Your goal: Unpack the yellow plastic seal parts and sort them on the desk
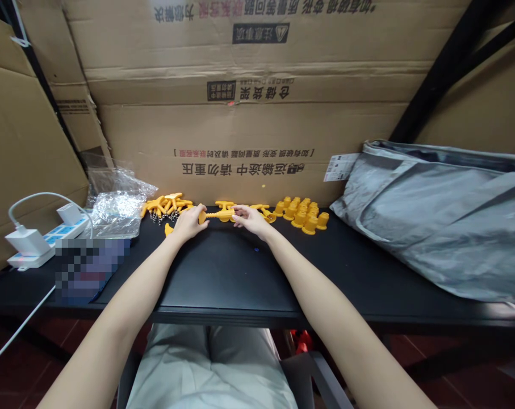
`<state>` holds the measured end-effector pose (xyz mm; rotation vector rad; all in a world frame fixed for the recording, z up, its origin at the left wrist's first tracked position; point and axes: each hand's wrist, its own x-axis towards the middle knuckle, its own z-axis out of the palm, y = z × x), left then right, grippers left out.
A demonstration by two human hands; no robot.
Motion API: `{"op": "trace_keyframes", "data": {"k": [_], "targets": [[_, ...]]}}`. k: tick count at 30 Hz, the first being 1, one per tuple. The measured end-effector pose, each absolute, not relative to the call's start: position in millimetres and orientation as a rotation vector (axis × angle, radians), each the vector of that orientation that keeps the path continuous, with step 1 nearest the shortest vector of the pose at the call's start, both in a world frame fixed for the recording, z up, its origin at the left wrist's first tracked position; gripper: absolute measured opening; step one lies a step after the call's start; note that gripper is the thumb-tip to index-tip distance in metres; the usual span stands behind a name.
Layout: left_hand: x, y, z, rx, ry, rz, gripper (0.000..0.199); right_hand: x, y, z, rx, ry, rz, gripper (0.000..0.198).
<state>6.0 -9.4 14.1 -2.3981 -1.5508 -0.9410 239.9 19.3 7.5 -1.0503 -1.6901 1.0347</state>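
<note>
A yellow plastic piece with a ribbed rod (217,215) is stretched level between my two hands, just above the black table. My left hand (189,224) is closed around its left end, where a rounded yellow end shows by the thumb. The fingers of my right hand (252,221) pinch the thicker right end. Right behind lie more yellow parts (223,204), partly covered by the hands. Left of my left hand is a pile of yellow Y-shaped parts (167,201) with small metal springs or screws. Several yellow cups (309,218) stand grouped to the right.
A white power strip (70,233) with chargers and a cable sits at the left, near clear plastic bags (114,213). A large grey bag (431,221) occupies the right side. Cardboard (248,125) walls the back. A small blue bit (256,249) lies on the black table (231,278).
</note>
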Motion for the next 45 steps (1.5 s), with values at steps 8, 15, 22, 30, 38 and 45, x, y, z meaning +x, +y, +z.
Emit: {"op": "trace_keyframes", "data": {"k": [8,15,22,30,38,45], "targets": [[-0.1,-5.0,9.8,-2.452,-1.456,-0.952,0.037,239.2,23.7,1.8,-0.989,-1.715,0.947,0.034],[-11.9,-1.3,10.8,-2.332,-1.522,-0.953,0.055,233.7,23.8,9.3,-1.017,-1.761,0.441,0.035],[-11.8,2.7,8.9,-2.254,-1.66,-0.865,0.023,203.7,17.9,14.4,-1.017,-2.195,-0.223,0.035],[-11.1,1.8,9.3,-2.225,-1.676,-0.809,0.021,182.5,21.3,9.1,-1.022,-2.575,-0.789,0.031],[-8.7,-3.6,17.3,-2.265,-1.786,-0.623,0.028,175.1,22.7,12.7,-1.149,-2.712,-0.751,0.031],[-7.8,-4.1,17.9,-2.282,-1.815,-0.59,0.028,176.5,18.4,15.5,-1.308,-2.676,-0.446,0.043]]}}
